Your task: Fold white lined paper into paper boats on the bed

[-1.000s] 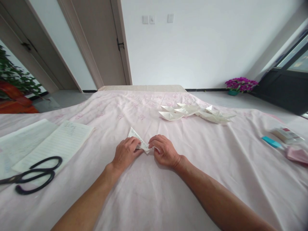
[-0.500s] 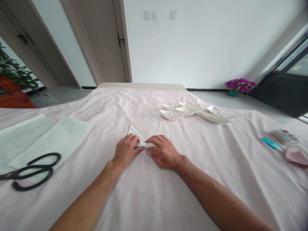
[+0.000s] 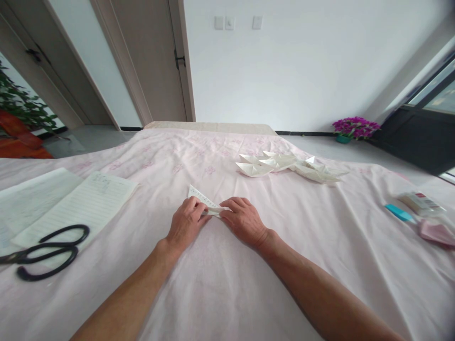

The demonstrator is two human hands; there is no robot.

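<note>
A small folded piece of paper (image 3: 202,197) with writing on it is between my hands, just over the pink cloth. My left hand (image 3: 187,218) pinches its left part, thumb below and fingers on top. At the other end, my right hand (image 3: 244,221) grips the right tip between thumb and fingers. One pointed corner of the paper sticks up behind my left fingers. Parts of the folds are hidden under my fingertips. Beyond my right hand stand several folded paper boats (image 3: 254,169), grouped close together.
Black-handled scissors (image 3: 53,246) lie over lined paper sheets (image 3: 80,203) at the left. On the right are a blue-handled item (image 3: 398,212), a clear packet (image 3: 421,203) and a pink object (image 3: 437,233). A wrinkled pink cloth (image 3: 213,284) covers the surface.
My right fingers have straightened slightly and shifted a little right along the paper's edge. The paper's lower strip now shows more plainly between the hands. My left hand keeps its pinch.
</note>
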